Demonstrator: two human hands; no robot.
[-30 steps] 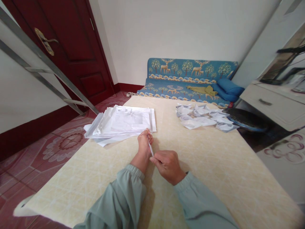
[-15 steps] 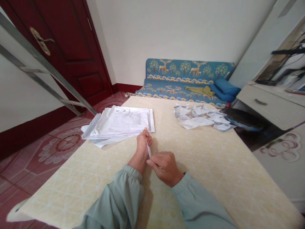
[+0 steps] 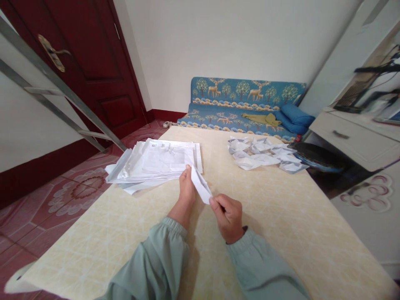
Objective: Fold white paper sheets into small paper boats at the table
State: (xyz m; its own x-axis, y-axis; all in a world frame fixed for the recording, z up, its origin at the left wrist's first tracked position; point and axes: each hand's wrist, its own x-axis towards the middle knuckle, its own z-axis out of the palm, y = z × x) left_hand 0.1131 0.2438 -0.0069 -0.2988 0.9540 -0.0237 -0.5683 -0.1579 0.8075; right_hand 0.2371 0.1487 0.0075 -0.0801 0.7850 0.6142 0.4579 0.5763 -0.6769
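Note:
A narrow piece of folded white paper (image 3: 200, 186) is held slantwise above the table between my two hands. My left hand (image 3: 187, 186) grips its far upper end, thumb up, with most of the fingers hidden behind. At the near lower end, my right hand (image 3: 227, 214) pinches the paper between thumb and curled fingers. Just beyond my left hand lies a stack of white paper sheets (image 3: 165, 160), the top one with some dark writing. Several folded paper pieces (image 3: 258, 152) lie in a cluster at the table's far right.
A pale yellow patterned cloth covers the table (image 3: 125, 237). Behind its far edge stands a blue sofa (image 3: 218, 112) with a deer print. A metal ladder (image 3: 59, 89) leans at the left, before a dark red door (image 3: 103, 54). On the right is a white cabinet (image 3: 353, 137).
The folded paper has turned, so its broad white face now shows instead of a thin edge. My right hand has moved slightly right, away from my left wrist.

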